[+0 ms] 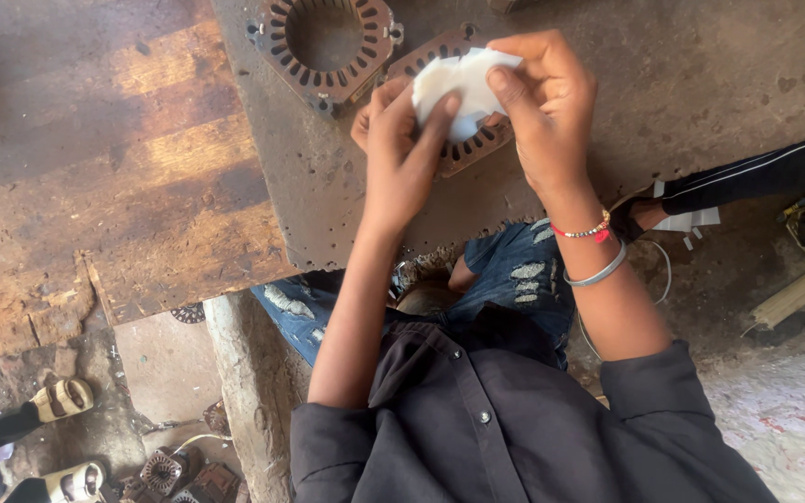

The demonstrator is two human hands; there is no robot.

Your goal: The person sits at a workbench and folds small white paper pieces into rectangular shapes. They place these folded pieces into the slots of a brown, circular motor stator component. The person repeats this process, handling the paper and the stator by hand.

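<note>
Both of my hands hold a small white sheet (458, 88) over a rusty slotted metal stator ring (468, 154) lying on a dark metal plate (328, 205). My left hand (401, 149) pinches the sheet's lower left part with thumb and fingers. My right hand (544, 102) grips its upper right edge, with a beaded band and a metal bangle on that wrist. Most of this ring is hidden under my hands.
A second slotted stator ring (325, 47) lies on the plate at the top. Worn wooden boards (95, 177) lie to the left. Another person's sandalled feet (62, 401) are at the bottom left, and someone's dark-sleeved leg (757, 177) at the right. More stator parts (165, 470) sit on the ground.
</note>
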